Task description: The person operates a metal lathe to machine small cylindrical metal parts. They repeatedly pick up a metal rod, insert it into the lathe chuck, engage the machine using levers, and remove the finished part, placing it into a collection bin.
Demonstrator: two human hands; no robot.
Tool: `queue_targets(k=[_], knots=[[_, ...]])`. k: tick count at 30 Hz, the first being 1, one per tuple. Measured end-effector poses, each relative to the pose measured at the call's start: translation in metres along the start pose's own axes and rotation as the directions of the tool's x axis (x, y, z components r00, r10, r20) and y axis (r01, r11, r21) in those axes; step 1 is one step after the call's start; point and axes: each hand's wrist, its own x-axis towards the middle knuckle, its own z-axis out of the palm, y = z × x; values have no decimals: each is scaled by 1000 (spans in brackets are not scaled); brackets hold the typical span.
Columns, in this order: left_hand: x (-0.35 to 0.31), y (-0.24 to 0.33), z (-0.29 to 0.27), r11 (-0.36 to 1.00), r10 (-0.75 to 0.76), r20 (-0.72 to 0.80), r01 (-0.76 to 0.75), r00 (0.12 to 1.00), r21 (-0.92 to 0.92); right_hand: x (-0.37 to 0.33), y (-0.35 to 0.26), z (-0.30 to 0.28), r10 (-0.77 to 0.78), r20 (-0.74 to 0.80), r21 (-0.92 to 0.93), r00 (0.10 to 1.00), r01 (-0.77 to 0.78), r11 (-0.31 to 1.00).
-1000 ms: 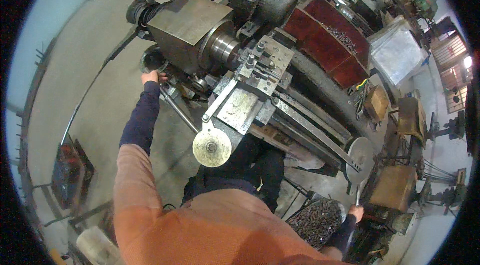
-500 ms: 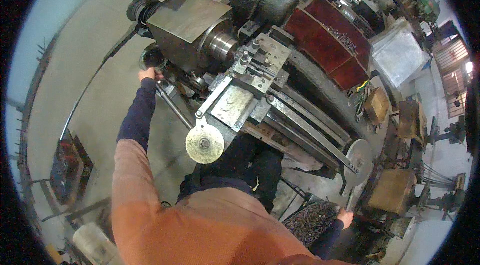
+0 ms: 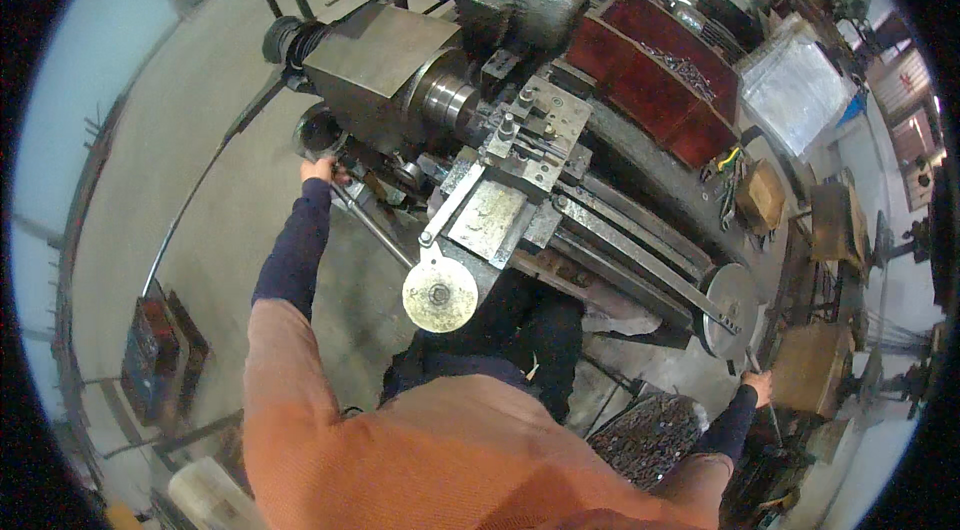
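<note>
A small metal lathe-like machine stands in front of me, with a bright cylindrical spindle nose (image 3: 450, 102) beside a flat tool slide (image 3: 545, 120). At the left, my left hand (image 3: 318, 170) is closed just below a dark, round, cup-like part (image 3: 320, 133); what its fingers hold is hidden. A metal rod (image 3: 372, 225) slants from near that hand toward a pale round disc (image 3: 440, 294) on a link arm. On the far right, my right hand (image 3: 760, 387) is wrapped round a thin lever handle (image 3: 753, 360), which hangs below a grey disc (image 3: 728, 310) joined to a long flat bar (image 3: 640, 255).
Behind the slide sits a dark red divided tray (image 3: 640, 75) with small metal pieces. A motor (image 3: 525, 5) stands at the back. A heap of small dark parts (image 3: 650, 440) lies by my right arm. Wrenches (image 3: 733, 185) and a wooden block (image 3: 762, 195) rest at the right.
My right hand has moved outward to the right, and the lever handle has swung with it. The left hand stays by the cup-like part. The whole view has shifted slightly.
</note>
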Motion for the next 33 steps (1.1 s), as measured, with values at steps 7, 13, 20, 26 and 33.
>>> queue_targets(k=[7,13,20,26,33], knots=[[66,-56,-97,908,2,-3,-1,1000,420,-117,10,28,-186,85,613,979,95,784],[35,-60,-56,-61,16,458,-456,889,888,-181,0,41,-314,-143,562,939,338,755],[57,-159,-51,133,404,72,-136,912,982,-180,-30,-8,-384,30,674,923,265,689],[40,-85,-45,-61,-95,258,-265,961,962,-161,-41,-78,-449,-187,701,874,439,562],[26,-49,-78,-138,-161,286,-308,945,941,-180,-178,-228,-669,-516,692,535,721,42]])
